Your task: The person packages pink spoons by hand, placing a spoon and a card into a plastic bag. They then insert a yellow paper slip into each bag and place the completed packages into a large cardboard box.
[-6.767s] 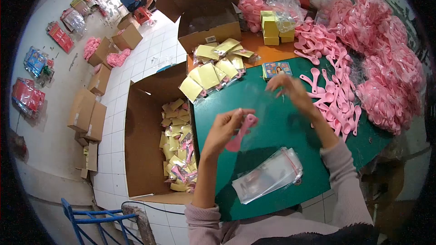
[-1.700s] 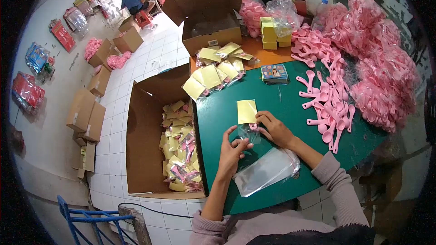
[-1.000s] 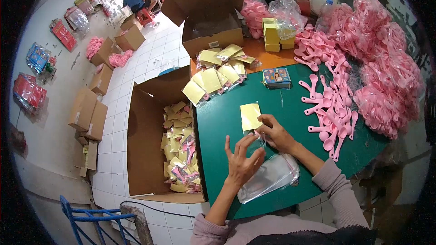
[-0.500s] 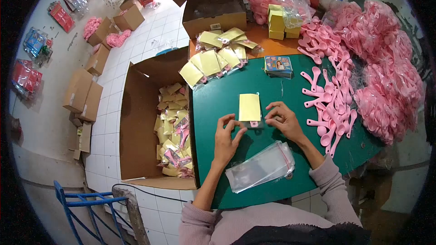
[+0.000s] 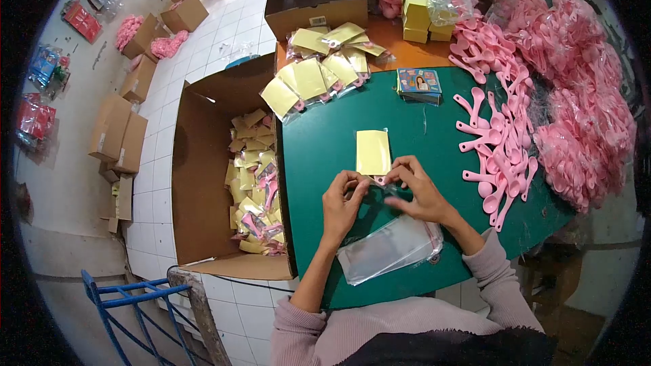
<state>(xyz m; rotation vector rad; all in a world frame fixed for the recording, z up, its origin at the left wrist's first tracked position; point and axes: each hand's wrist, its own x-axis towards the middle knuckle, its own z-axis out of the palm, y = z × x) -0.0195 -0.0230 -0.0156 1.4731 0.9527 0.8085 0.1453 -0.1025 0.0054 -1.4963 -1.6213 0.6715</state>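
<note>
A yellow card in a clear plastic bag [image 5: 373, 152] lies on the green tabletop, with a pink spoon end [image 5: 379, 179] showing at its lower edge. My left hand [image 5: 344, 202] pinches the bag's lower left corner between thumb and fingers. At the lower right, my right hand [image 5: 422, 195] curls its fingers onto the bag's edge, its thumb blurred below. Clear film shows faintly between the hands. Just under my hands lies a stack of flat clear bags [image 5: 390, 249] with a reddish strip at one end.
Loose pink spoons [image 5: 498, 156] and bulging bags of them [image 5: 576, 108] cover the right side. Printed cards [image 5: 419, 83] and packed yellow-card bags [image 5: 310, 80] lie toward the back. At left stands a large carton [image 5: 217, 163] of packed bags. A blue metal frame [image 5: 135, 291] stands lower left.
Both hands have moved in to the lower edge of the bag with the yellow card, the right hand shifting left onto it. The camera view has shifted slightly.
</note>
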